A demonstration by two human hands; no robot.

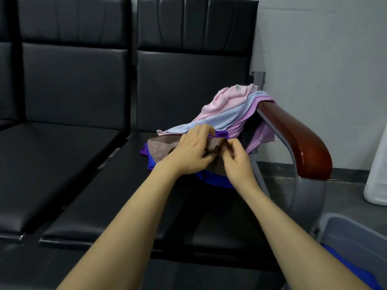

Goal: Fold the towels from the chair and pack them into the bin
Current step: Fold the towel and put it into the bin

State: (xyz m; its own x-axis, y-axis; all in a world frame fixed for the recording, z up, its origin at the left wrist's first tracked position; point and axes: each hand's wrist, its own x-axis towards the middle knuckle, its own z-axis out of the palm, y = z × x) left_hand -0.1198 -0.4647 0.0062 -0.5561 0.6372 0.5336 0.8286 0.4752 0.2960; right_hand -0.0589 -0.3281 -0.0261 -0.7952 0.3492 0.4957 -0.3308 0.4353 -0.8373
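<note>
Much of the pile is hidden from me: my hands cover the middle of the brown towel [161,148], and the blue towel [211,178] under it shows only as a strip along its near edge. A purple towel [221,133] peeks out behind my fingers, and I cannot tell how far it runs under the rest. The bin [354,237] at my lower right is cut off by the picture's edge; I see only its grey rim and wall, with a patch of blue cloth [351,268] inside, whose shape I cannot make out. A white object [377,176] by the wall is cut off too.

The towels lie heaped on the black chair [188,80] seat, at its right end. The pink towel [228,99], the light blue towel [222,120] and the lilac towel [251,118] drape up over the back of the wooden armrest [297,139].

My left hand [192,151] lies on the brown towel, its fingers curled over the far edge and thumb pressing the cloth. My right hand [234,158] pinches a fold of the same towel between thumb and fingertips, just beside the left.
</note>
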